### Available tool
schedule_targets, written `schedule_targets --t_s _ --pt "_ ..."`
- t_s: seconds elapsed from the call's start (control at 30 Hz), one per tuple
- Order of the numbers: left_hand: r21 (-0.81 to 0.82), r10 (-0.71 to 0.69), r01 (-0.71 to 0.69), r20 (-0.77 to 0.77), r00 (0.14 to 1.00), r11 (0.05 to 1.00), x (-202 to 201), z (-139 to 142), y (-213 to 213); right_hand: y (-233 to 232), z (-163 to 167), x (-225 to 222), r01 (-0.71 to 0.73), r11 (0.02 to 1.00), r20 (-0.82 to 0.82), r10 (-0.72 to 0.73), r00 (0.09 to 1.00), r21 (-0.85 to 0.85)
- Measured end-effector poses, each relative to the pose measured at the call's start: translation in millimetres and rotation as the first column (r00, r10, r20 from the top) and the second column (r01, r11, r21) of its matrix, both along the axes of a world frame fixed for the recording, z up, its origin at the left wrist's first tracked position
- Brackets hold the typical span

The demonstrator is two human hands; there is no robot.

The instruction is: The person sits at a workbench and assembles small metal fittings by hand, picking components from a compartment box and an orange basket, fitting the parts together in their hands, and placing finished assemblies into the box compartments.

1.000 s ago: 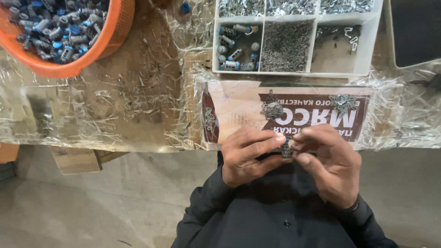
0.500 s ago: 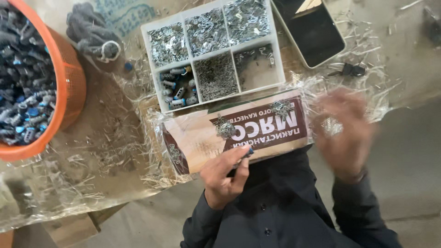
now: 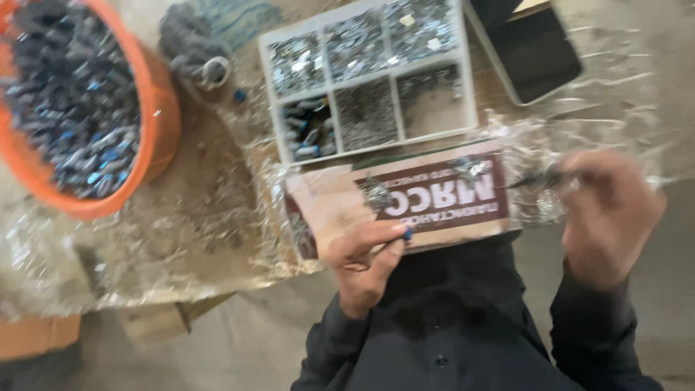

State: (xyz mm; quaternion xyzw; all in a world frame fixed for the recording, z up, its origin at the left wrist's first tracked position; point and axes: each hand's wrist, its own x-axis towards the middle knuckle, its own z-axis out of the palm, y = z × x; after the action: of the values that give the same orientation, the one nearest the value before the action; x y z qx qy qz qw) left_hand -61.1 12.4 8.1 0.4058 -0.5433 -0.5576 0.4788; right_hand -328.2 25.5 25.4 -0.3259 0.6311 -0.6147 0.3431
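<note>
Our hands have come apart since a second ago: our left hand [image 3: 365,261] pinches a small blue-tipped part [image 3: 407,234] at the cardboard pad [image 3: 340,199], while our right hand [image 3: 608,210], blurred, closes on a thin dark piece [image 3: 532,179] over the wrapped surface [image 3: 181,232].

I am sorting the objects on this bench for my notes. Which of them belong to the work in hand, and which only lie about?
In the work:
- left hand pinching a small blue-tipped part
- right hand holding a thin dark piece
- wrapped board
- compartment tray

Lying about:
- orange bowl of parts
- grey glove
- dark tablet
</note>
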Motion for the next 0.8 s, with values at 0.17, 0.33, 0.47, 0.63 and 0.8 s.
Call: schedule_targets --t_s 0.17,0.33,0.47,0.63,0.8 --pt "0.091 -0.046 0.050 -0.044 0.998 0.995 0.2 0.2 4.3 11.9 -5.3 38.8 -0.452 0.887 -0.197 0.428 0.882 -0.092" --pt "-0.029 -0.049 0.049 -0.002 0.999 0.998 2.4 2.7 3.7 5.8 -5.6 56.8 -0.454 0.885 -0.179 0.432 0.884 -0.107" --pt "-0.123 -0.013 0.021 0.070 0.997 0.992 2.6 2.7 3.4 8.5 -6.7 61.2 -0.408 0.908 -0.189 0.387 0.902 -0.091" --pt "-0.126 -0.005 0.013 0.064 0.998 0.992 2.0 4.7 3.2 12.1 -15.1 66.6 -0.355 0.926 -0.053 0.351 0.935 -0.125" --pt "-0.173 0.016 0.006 0.125 0.992 0.985 1.9 9.2 0.5 11.9 -14.4 68.0 -0.345 0.934 -0.129 0.332 0.935 -0.097"
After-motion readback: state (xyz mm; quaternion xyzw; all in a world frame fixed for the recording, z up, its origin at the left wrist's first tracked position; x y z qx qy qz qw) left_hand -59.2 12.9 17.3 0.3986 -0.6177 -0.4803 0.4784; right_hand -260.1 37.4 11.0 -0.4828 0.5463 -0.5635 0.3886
